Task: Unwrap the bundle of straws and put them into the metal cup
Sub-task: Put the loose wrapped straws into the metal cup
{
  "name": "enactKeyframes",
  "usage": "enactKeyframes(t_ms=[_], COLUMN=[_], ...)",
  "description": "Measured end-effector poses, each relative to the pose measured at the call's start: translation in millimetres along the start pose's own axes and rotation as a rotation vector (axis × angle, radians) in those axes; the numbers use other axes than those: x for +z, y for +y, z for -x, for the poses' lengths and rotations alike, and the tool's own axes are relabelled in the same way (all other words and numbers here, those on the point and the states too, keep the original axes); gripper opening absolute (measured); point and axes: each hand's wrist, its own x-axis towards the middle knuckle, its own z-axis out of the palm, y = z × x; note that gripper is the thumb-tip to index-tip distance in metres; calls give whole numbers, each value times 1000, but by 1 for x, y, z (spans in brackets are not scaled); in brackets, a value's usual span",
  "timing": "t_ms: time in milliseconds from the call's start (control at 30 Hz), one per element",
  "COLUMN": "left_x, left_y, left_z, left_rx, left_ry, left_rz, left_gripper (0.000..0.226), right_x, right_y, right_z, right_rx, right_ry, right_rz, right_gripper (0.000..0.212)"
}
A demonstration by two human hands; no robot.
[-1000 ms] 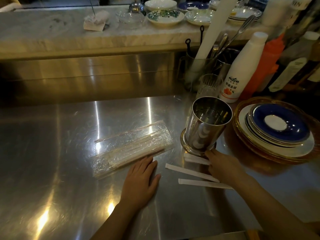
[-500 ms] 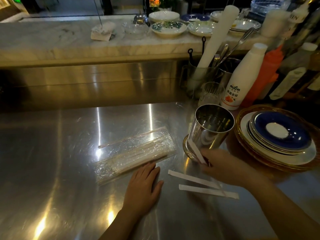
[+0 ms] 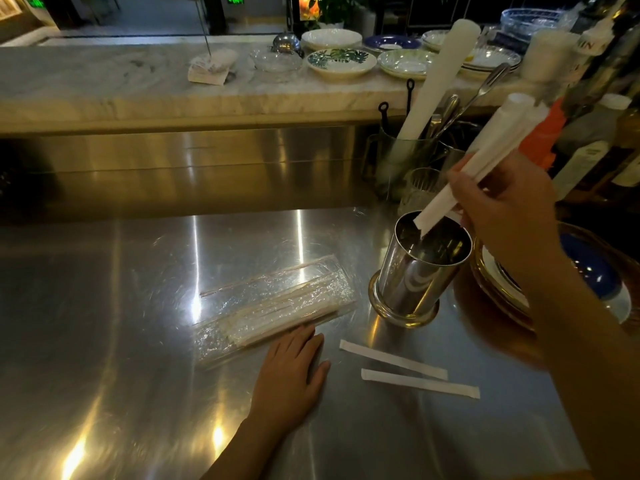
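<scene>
The metal cup (image 3: 414,275) stands upright on the steel counter, right of centre. My right hand (image 3: 505,209) is raised above it, shut on a paper-wrapped straw (image 3: 485,164) held at a slant, its lower tip dipping inside the cup's rim. Two more wrapped straws (image 3: 393,359) (image 3: 420,383) lie flat on the counter in front of the cup. A clear plastic bundle of straws (image 3: 273,310) rests to the cup's left. My left hand (image 3: 289,375) lies flat on the counter, fingers touching the bundle's near edge.
A stack of plates with a blue one on top (image 3: 588,271) sits right of the cup. Behind it stand a glass, a utensil holder (image 3: 405,157) with a white roll, and bottles (image 3: 595,147). A marble ledge (image 3: 138,84) with bowls runs along the back.
My right hand picked one wrapped straw off the counter and lifted it above the cup, tip now in the rim. Two straws stay on the counter. My left hand has stayed put.
</scene>
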Motion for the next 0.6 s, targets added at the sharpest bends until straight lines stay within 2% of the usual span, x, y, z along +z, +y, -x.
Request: enactKeyframes(t_ms=[67,200,267,433,533,600], left_x=[0,-1,-1,-2,-1,-1], left_y=[0,0,0,-2,-2,-2], left_z=[0,0,0,-1,-1,-1], left_rx=[3,6,13,13,9,12], left_ry=[5,9,10,7,5,7], left_rz=[-1,12,8,11,18,26], left_gripper=[46,44,43,42,43,44], right_x=[7,17,17,10,7,7], right_y=[12,31,34,30,20,10], right_z=[1,8,10,11,18,27], right_rx=[69,234,257,190,59,-54], right_ry=[-53,-302,-336,-220,-83,-64], right_rz=[94,298,310,284,260,194], right_gripper=[18,24,20,15,15,13])
